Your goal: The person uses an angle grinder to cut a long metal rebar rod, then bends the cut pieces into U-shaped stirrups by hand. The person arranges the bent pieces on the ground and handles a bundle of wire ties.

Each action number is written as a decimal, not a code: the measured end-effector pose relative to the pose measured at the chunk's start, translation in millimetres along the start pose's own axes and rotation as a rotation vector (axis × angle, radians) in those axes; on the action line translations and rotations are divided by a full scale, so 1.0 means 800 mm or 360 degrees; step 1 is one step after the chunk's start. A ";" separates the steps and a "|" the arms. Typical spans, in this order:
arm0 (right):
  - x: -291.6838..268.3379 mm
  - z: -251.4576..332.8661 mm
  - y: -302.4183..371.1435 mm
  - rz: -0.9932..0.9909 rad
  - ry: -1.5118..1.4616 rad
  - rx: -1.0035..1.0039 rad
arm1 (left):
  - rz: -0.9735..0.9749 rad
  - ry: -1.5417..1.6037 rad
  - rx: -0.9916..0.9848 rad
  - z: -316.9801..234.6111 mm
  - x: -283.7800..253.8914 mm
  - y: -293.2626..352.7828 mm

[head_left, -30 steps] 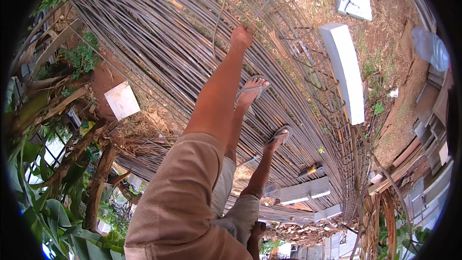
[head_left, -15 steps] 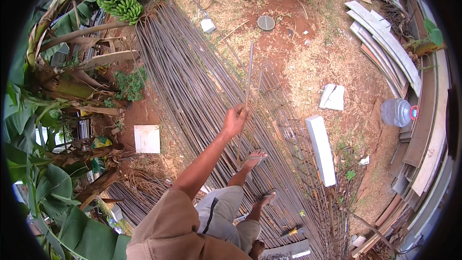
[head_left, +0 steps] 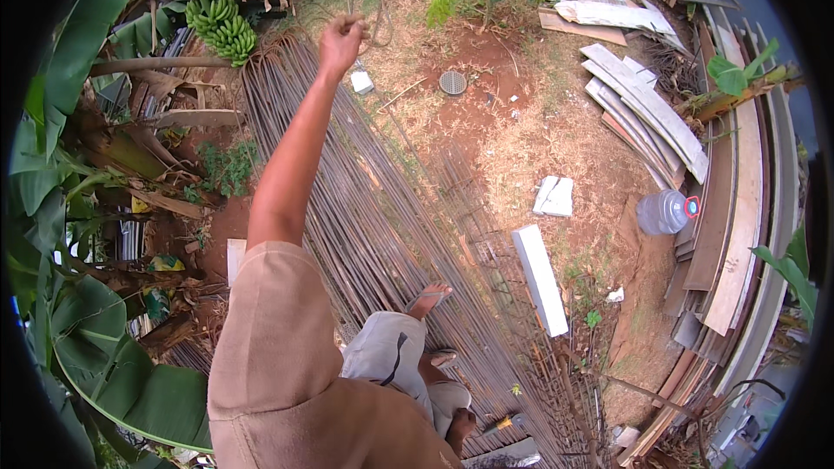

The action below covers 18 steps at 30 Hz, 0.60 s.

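My left arm is stretched far forward, and my left hand (head_left: 342, 42) is raised over the far end of a long bundle of rusty steel bars (head_left: 326, 182). Its fingers are curled; what they hold, if anything, does not show. A thin looped rod or cable (head_left: 387, 17) shows just beyond the hand, and I cannot tell whether they touch. My right hand (head_left: 464, 423) appears low in the view beside my shorts, its fingers too dark to read. Near it lies a yellow and dark tool (head_left: 504, 424). My sandalled foot (head_left: 430, 297) stands on the bars.
Banana plants with a green bunch (head_left: 221, 28) crowd the left side. To the right lie a long white block (head_left: 539, 280), broken white pieces (head_left: 553, 196) and a clear water jug (head_left: 665, 212). Stacked boards (head_left: 738, 234) line the right edge. A round grate (head_left: 453, 82) sits in the soil.
My left hand has swung forward and left from over the middle of the bars. The steel rod it held is no longer visible in it. The view has shifted too.
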State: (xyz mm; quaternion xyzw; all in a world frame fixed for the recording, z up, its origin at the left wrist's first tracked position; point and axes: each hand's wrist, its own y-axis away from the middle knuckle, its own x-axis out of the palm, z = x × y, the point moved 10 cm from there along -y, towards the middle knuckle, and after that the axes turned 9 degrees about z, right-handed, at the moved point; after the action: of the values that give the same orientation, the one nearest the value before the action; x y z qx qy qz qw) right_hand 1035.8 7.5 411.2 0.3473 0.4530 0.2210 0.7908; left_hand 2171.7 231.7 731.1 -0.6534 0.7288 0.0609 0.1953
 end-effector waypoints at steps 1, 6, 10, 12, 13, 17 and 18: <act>-0.006 0.010 0.001 0.0048 0.0082 -0.0182 | 0.0204 -0.0158 -0.0137 0.000 0.057 0.080; 0.029 -0.005 -0.023 0.0447 -0.0304 -0.0261 | 0.1506 -0.0592 -0.0637 0.230 0.243 0.532; 0.041 0.019 0.026 0.0579 -0.0661 0.0134 | 0.2304 -0.0523 -0.0767 0.299 0.299 0.844; 0.023 0.021 0.047 0.0534 -0.0784 0.0124 | 0.2245 -0.0361 -0.0821 0.290 0.314 0.896; 0.014 0.015 0.058 0.0519 -0.0867 0.0110 | 0.2077 -0.0453 -0.0836 0.290 0.307 0.908; 0.000 -0.025 0.084 0.0493 -0.1031 0.0064 | 0.1863 -0.0602 -0.0536 0.289 0.285 0.877; 0.001 -0.037 0.083 0.0485 -0.1054 0.0042 | 0.1627 -0.0545 -0.0713 0.298 0.261 0.847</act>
State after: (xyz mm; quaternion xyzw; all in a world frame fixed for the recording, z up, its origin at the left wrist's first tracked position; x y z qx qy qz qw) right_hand 1008.1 62.7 450.1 0.4738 0.1183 0.2059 0.8480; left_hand 1544.3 214.0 323.4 -0.2250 0.8790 0.4048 0.1134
